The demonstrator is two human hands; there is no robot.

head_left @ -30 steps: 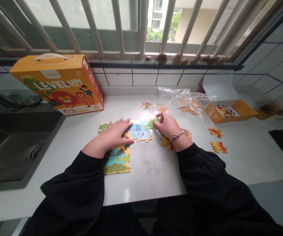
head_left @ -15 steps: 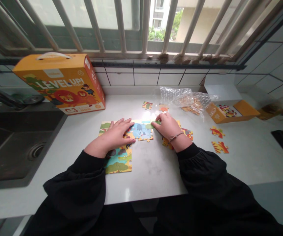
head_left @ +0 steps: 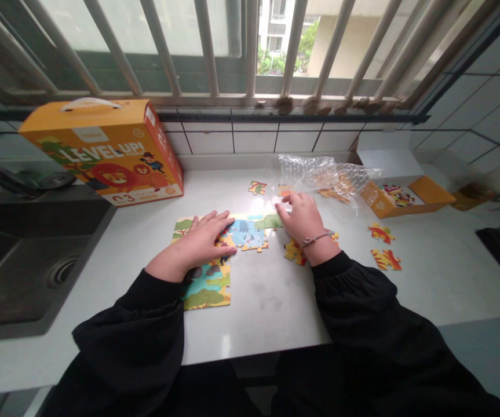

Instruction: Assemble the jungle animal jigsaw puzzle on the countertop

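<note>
A partly joined jigsaw puzzle (head_left: pixel 208 284) lies on the counter, with animals, water and trees on it. My left hand (head_left: pixel 204 237) rests flat over its upper left part, fingers spread, hiding some pieces. At the puzzle's top right end, a green puzzle piece (head_left: pixel 273 221) sits against the blue elephant section (head_left: pixel 250 234). Just right of that piece is my right hand (head_left: pixel 304 217), its thumb and forefinger slightly apart and nothing seen between them. Yellow puzzle pieces (head_left: pixel 294 252) lie partly hidden under my right wrist.
Loose pieces (head_left: pixel 257 187) lie behind the puzzle, and orange ones (head_left: pixel 386 260) to the right. A clear plastic bag (head_left: pixel 310 171) with pieces and an open orange box (head_left: pixel 427 197) stand at the back. At left are a large orange box (head_left: pixel 119 156) and a sink (head_left: pixel 19 266).
My right hand has come off the green piece, moving slightly up and right. That piece now shows more fully at the puzzle's edge. My left hand stays on the puzzle.
</note>
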